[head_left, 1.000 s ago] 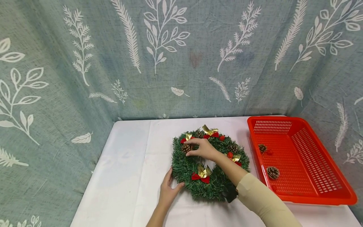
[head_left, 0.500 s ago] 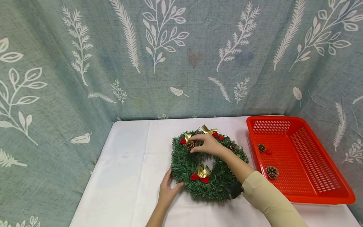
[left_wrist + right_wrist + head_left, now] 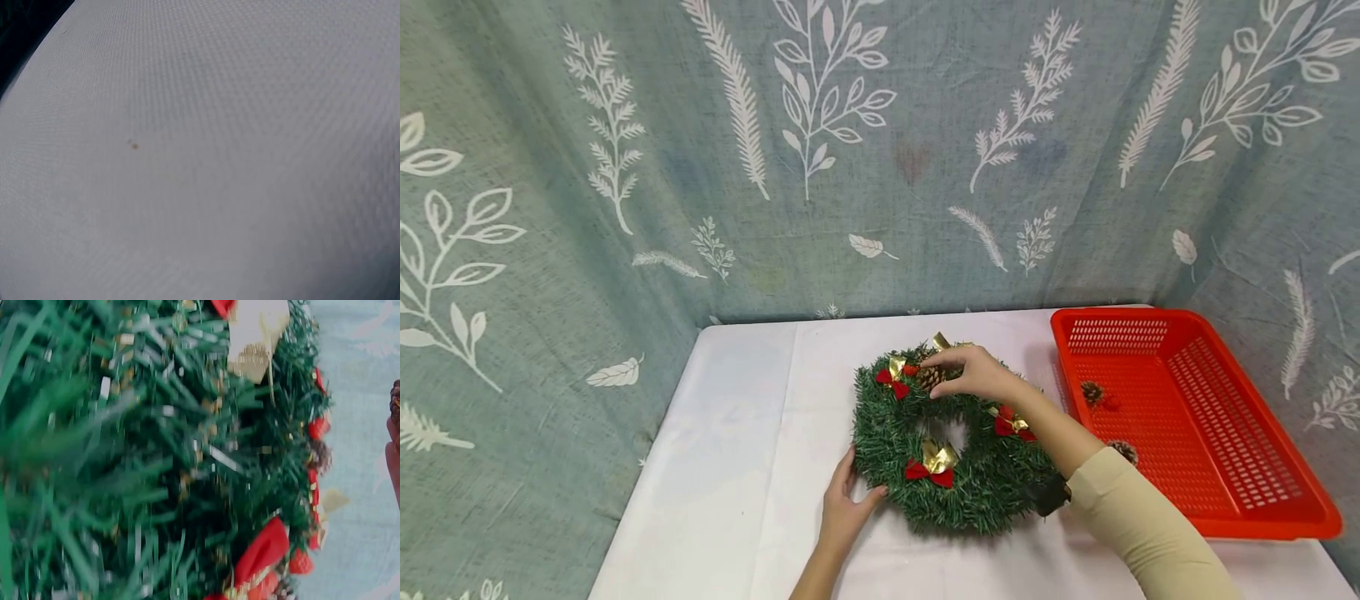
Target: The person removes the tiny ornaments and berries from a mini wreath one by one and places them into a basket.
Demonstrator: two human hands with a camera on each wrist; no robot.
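Note:
A green wreath (image 3: 887,450) with red and gold bows lies on the white-covered table. My left hand (image 3: 845,508) rests at its lower left edge, thumb and fingers spread against the greenery. Over the wreath's far side, my right hand (image 3: 973,372) pinches a brown pinecone (image 3: 931,377) between thumb and fingers. In the right wrist view, the pinecone (image 3: 395,403) and part of the fingers (image 3: 394,459) appear at the right edge, apart from the blurred greenery. Only white cloth (image 3: 206,156) fills most of the left wrist view.
A red perforated basket (image 3: 1187,417) stands at the table's right. It contains a pinecone (image 3: 1092,392), a small red piece (image 3: 1111,403) and another pinecone (image 3: 1123,452), partly hidden by the basket wall. A leaf-patterned curtain (image 3: 910,250) hangs behind the table.
My right hand has shifted right over the wreath, carrying the pinecone, and uncovered the upper left bow. The left hand has stayed at the wreath's edge.

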